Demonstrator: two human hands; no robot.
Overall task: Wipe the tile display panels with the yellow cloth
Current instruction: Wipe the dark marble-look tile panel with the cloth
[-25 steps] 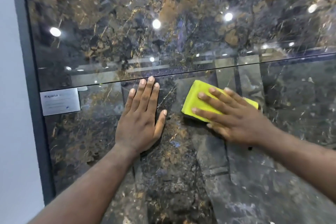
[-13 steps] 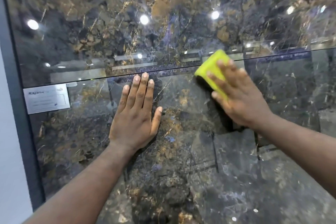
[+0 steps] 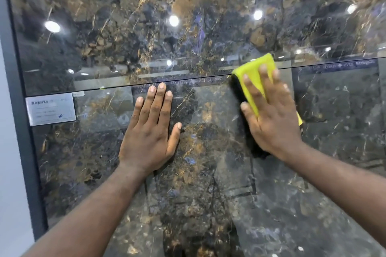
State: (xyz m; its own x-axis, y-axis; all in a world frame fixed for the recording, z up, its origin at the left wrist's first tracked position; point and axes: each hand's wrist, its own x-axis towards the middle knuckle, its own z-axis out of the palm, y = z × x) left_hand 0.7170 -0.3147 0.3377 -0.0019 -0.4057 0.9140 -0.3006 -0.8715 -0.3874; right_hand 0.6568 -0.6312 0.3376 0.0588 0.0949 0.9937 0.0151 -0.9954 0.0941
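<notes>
Left hand (image 3: pixel 149 131): flat on the glossy dark marble-pattern lower tile panel (image 3: pixel 83 162), palm down. Fingers straight and together, thumb out to the side. Holding nothing. Fingertips sit just below the panel's top edge, not over the seam.

Right hand (image 3: pixel 271 115): flat too, fingers straight and a bit spread, pressing the folded yellow cloth (image 3: pixel 254 69) against the tiles. It isn't gripped, just pinned under palm and fingers. The hand is slightly motion-blurred.

Cloth position: straddles the horizontal seam (image 3: pixel 198 81). Its top end is on the bottom edge of the matching glossy dark marble-pattern upper tile panel (image 3: pixel 146 27), and the rest is on the lower panel under my hand. A small yellow corner pokes out at the hand's right side. The dark shape left of and below the hand looks like its reflection.

The hands are well apart, both at seam height.

Small rectangular silver label (image 3: pixel 51 110): in the lower panel's top left corner, hard against the dark grey vertical frame strip (image 3: pixel 18 110). The first word looks like "Kajaria", and the rest is too blurred to read.

A white wall (image 3: pixel 8 173) is left of the frame.

Round bright light spots reflect in the upper panel. There is mirrored lettering along the seam, and I can't read it.
</notes>
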